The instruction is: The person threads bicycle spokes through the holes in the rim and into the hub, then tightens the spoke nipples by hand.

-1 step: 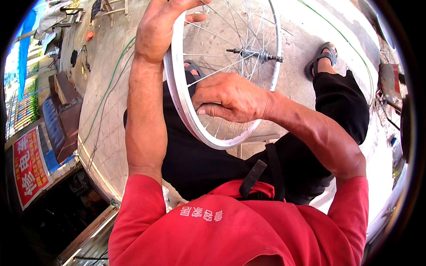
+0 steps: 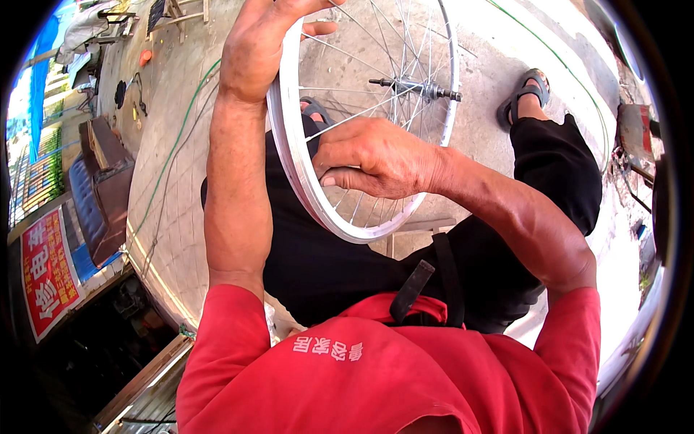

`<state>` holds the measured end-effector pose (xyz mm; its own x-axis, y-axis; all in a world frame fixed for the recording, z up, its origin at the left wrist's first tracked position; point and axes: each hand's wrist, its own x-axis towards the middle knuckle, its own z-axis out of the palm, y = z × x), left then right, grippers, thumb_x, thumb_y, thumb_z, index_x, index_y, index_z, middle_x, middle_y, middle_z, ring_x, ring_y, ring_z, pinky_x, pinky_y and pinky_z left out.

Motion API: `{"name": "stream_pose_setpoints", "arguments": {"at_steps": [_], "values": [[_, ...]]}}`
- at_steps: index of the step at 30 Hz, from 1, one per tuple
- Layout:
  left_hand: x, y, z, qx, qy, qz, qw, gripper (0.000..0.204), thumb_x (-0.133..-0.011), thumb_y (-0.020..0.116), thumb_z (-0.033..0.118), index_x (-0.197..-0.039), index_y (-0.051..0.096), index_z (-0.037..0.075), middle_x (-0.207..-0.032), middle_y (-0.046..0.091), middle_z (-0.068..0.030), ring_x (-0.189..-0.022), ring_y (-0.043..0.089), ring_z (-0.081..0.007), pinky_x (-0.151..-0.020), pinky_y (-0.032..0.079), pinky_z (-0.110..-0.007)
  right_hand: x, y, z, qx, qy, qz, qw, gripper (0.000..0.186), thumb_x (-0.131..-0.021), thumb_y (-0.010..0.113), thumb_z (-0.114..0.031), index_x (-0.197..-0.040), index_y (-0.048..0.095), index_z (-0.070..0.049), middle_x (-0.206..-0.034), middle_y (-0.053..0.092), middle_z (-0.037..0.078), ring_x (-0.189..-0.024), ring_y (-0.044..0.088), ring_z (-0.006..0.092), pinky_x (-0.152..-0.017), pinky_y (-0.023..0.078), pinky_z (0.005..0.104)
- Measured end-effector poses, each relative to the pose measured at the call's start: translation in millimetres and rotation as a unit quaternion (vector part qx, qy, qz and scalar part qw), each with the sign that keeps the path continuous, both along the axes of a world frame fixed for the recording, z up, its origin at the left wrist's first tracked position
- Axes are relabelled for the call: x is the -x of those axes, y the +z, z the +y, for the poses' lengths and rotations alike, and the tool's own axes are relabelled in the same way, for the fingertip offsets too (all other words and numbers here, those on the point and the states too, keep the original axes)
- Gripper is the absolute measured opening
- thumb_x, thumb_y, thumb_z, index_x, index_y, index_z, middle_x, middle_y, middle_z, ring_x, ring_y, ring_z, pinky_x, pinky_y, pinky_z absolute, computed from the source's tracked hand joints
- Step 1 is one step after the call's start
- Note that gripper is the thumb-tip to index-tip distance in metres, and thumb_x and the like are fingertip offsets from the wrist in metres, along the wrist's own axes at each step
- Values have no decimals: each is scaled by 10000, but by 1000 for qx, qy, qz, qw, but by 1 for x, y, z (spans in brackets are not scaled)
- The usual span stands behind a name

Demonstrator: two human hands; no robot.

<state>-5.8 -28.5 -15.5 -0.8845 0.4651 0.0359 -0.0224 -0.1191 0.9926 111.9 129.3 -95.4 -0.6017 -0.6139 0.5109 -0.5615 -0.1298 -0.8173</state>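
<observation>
A bare bicycle wheel [image 2: 295, 137] with a silver-white rim stands tilted between my legs, without a tyre. Thin spokes run from the rim to its metal hub [image 2: 416, 88], whose threaded axle sticks out at both ends. My left hand [image 2: 254, 54] wraps round the upper left of the rim, some fingertips showing through on the inner side. Inside the wheel, my right hand [image 2: 376, 160] is closed, its thumb and fingers pinched against the inner face of the near left rim beside a spoke. What those fingertips hold is hidden.
Below the wheel, part of a wooden stool or frame [image 2: 423, 226] shows. A green hose [image 2: 177, 141] crosses the concrete floor at left. Further left are a worn blue-and-brown seat [image 2: 101, 192] and a red sign board [image 2: 49, 271]. My sandalled foot [image 2: 526, 98] rests at right.
</observation>
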Motion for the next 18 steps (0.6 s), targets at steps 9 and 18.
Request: {"name": "stream_pose_setpoints", "arguments": {"at_steps": [9,18], "values": [[-8,8,2,45,17,25,998,636,-1050,564,234,-1589,329,-9,-1440,511,-156,-1189,642,-280,-856,563,-340,-3,-1,1,-19,73,-171,982,164,-906,737,-155,-1027,676,-64,-856,684,108,-822,686,329,-760,534,431],[-5,1,3,33,28,14,999,648,-1043,578,230,-1585,329,-22,-1417,528,-155,-1184,653,-282,-847,576,-338,5,-3,1,-19,87,-86,992,209,-971,675,-259,-1053,684,-67,-891,703,99,-895,700,333,-794,546,428]]}}
